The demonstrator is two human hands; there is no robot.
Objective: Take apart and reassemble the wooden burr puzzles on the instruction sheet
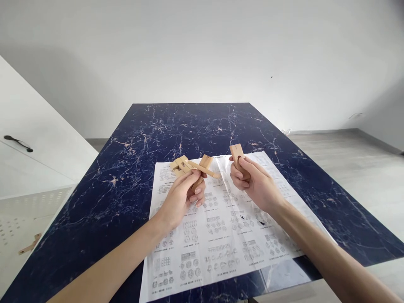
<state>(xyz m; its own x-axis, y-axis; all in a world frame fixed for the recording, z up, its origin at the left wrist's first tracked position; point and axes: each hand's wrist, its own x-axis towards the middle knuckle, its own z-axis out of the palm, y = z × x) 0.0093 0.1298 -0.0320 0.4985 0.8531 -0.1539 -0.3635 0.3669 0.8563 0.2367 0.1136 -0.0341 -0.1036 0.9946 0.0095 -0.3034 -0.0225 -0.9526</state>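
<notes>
Two crossed wooden puzzle pieces [206,162] are pinched in my left hand [184,193], one bar lying slantwise over the other. My right hand [257,181] grips a single wooden puzzle piece [236,152] upright, thumb pressed on its face near a dark round spot. The two hands are apart, with their pieces not touching. Just behind my left hand, a pale interlocked wooden block puzzle [179,163] rests at the sheet's far left corner. Below both hands lies a creased instruction sheet [217,256] printed with small puzzle diagrams.
The table [189,126] has a dark blue marbled top. A white cabinet with a dark handle [18,143] stands on the left. Low on the left, a wooden piece [30,245] lies on a pale perforated surface. A white wall rises behind the table, and grey floor [341,168] shows at right.
</notes>
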